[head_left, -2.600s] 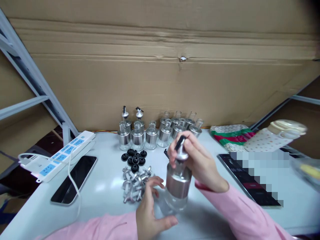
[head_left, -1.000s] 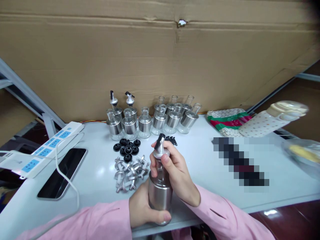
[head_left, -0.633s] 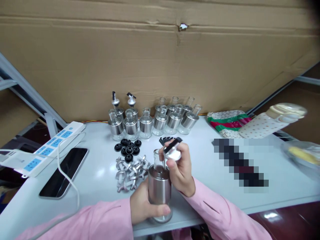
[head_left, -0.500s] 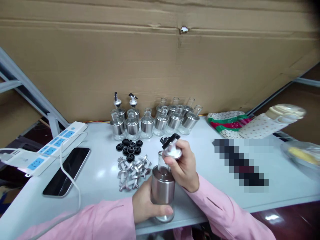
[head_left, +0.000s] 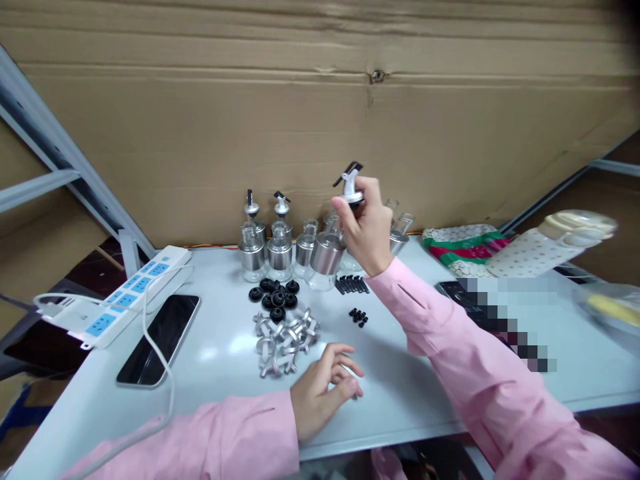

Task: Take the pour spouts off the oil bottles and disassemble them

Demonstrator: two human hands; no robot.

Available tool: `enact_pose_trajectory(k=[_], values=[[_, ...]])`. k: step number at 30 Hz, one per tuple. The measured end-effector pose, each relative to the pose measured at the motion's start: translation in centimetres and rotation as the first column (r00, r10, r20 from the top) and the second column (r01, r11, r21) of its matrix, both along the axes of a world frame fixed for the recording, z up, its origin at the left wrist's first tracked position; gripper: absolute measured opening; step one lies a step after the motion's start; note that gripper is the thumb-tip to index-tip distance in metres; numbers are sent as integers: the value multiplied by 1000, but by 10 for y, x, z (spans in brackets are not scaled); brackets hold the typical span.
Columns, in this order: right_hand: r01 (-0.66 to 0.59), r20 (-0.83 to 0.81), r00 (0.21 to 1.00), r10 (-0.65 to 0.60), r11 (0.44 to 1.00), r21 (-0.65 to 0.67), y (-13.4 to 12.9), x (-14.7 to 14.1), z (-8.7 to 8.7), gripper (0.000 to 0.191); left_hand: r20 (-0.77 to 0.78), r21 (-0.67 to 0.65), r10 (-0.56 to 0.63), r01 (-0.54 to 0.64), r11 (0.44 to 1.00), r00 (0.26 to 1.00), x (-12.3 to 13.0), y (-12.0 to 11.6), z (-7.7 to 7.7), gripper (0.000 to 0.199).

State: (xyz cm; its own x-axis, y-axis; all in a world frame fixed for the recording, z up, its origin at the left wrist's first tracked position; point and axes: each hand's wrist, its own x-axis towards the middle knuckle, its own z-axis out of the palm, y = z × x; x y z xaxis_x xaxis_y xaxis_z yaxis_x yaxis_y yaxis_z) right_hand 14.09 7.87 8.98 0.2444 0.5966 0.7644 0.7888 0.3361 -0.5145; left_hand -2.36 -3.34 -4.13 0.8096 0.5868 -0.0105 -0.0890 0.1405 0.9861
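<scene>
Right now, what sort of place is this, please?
Probably a workshop: bottles stand grouped at the back of the table, with black caps and silver parts heaped before them.

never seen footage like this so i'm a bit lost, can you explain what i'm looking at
There's no machine here: these are a person's two bare hands. Every picture comes from one camera worn on the head, looking forward and down. The right hand is raised, holding a black-topped silver spout. The left hand is lower, fingers loosely curled, near a heap of loose silver parts. Also on the pale table are steel-banded glass bottles, round black plugs, a power strip and a phone.
</scene>
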Motion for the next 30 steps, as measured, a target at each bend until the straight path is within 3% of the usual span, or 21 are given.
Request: enact_pose_trajectory(k=[8,15,19,22,25,28,30], values=[[12,245,969,21,991,-133,19,0,-28,32,-7,-7,-12,12,1000,1000,1,4,4,44],[68,409,912,25,975,-212,31,-5,-31,32,-11,-6,-14,14,1000,1000,0,3,3,43],[52,407,911,59,965,-257,29,-5,-30,32,-3,-1,-19,19,1000,1000,0,4,2,43],[-38,367,920,138,963,-267,20,-3,-29,30,-7,-6,-22,22,1000,1000,0,5,3,43],[-151,309,930,197,974,-166,3,0,-33,27,-13,-33,-15,14,999,1000,2,4,4,44],[-217,226,950,213,976,-10,-24,2,-49,24,1,-91,22,-22,996,1000,3,4,5,49],[-313,165,937,308,950,9,-45,3,-65,19,28,-150,60,-55,987,998,4,5,5,53]])
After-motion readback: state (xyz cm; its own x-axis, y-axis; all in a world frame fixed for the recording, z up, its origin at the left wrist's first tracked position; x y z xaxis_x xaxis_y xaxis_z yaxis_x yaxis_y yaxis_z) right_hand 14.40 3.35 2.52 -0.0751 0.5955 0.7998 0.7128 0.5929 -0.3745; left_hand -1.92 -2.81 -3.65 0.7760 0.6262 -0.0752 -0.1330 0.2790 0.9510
